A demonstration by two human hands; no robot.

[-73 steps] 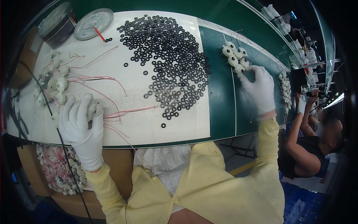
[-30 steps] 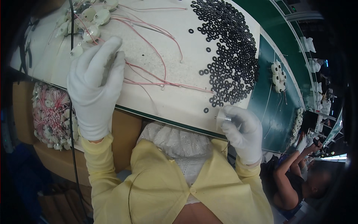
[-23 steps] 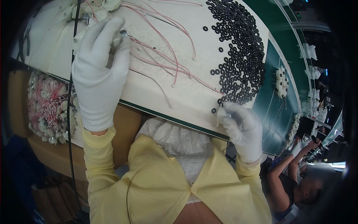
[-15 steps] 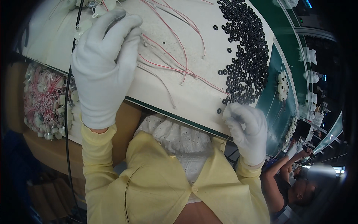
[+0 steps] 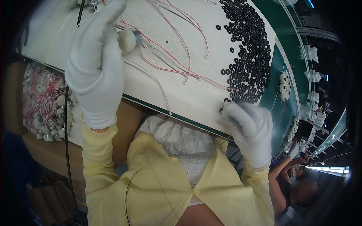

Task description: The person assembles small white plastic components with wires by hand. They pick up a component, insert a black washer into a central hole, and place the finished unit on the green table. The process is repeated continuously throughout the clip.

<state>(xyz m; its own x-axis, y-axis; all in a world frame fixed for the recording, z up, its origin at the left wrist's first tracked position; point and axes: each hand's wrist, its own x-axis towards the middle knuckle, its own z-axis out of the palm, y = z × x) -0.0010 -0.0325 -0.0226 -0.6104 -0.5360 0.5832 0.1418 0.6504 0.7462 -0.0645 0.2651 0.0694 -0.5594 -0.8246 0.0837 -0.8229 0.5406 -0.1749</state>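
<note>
Presently at the bench, by item:

Left hand (image 5: 96, 73), white-gloved: raised over the near left of the white worktop (image 5: 188, 98), fingers extended and close together. Whether it grips anything cannot be told.

Motor-like part (image 5: 129, 40), round, cream with a silvery end: on or just above the worktop, right beside the left hand's edge; contact unclear.

Leads (image 5: 179, 35), red and pale, thin, with small end connectors: several, crossing one another right of that part; one runs to the rings.

Right hand (image 5: 249, 126), white-gloved: at the front edge of the worktop, thumb and forefinger narrowed nearly together. What lies between them, if anything, is hidden.

Black rings (image 5: 250, 56), many: spread loosely along the worktop's right side; one loose ring (image 5: 221, 110) sits at the right fingertips.

Cream parts with black centres (image 5: 285, 86): a cluster on the green surface, right.

Carton (image 5: 56, 152) of wired parts (image 5: 40, 101): below left, with a black cable (image 5: 66, 132) hanging across.

Hazards, as judged: crossed leads could snag and drag neighbouring parts if one is pulled; a careless fingertip could push the loose ring over the nearby edge; the cable could catch the left cuff during a low sweep.
</note>
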